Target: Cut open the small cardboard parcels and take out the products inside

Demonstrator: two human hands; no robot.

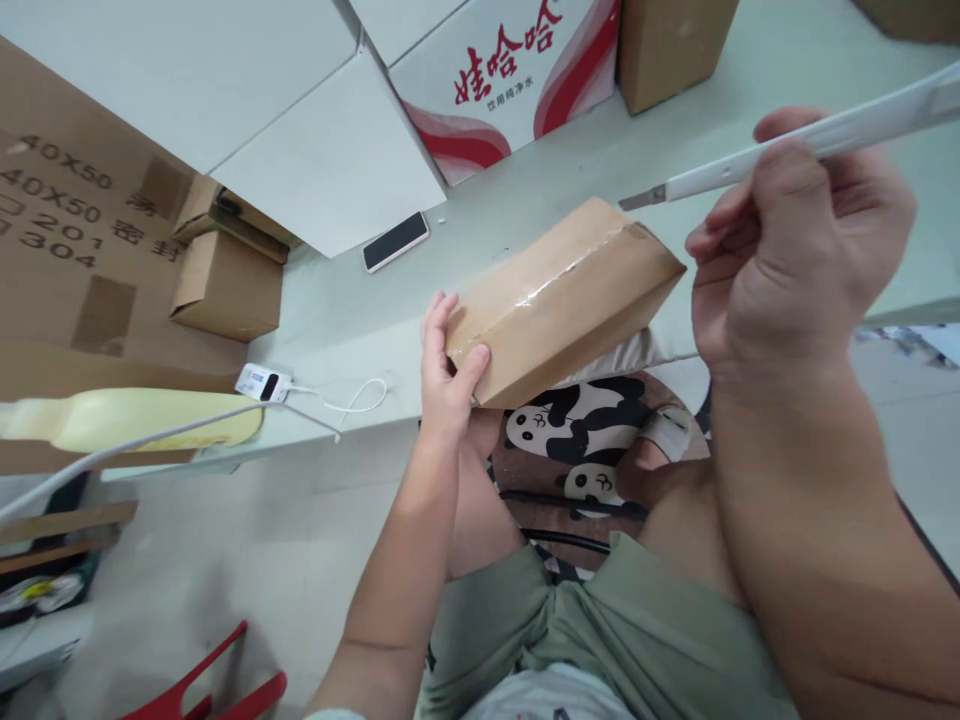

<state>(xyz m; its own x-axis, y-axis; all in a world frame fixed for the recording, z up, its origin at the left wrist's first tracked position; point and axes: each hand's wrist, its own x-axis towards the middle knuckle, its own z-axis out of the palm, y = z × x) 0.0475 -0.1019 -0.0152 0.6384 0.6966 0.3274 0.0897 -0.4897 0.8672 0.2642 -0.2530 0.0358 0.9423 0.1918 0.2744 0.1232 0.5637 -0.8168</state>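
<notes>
A small brown cardboard box (559, 300), sealed along its top with clear tape, rests at the near edge of the pale table (360, 320). My left hand (446, 375) grips its near end, thumb on top and fingers round the side. My right hand (787, 240) is raised at the right, closed round the handle of a white utility knife (795, 145). The knife's short metal blade points left and hovers just above the box's far corner, not touching it.
A phone (395, 241) lies face up behind the box. A white charger with cable (262, 383) sits at the left. Cardboard boxes (225, 285), white cartons (330, 165) and a red-printed carton (510, 75) line the back. A panda-print cushion (585, 420) lies below, a red stool (217, 680) stands lower left.
</notes>
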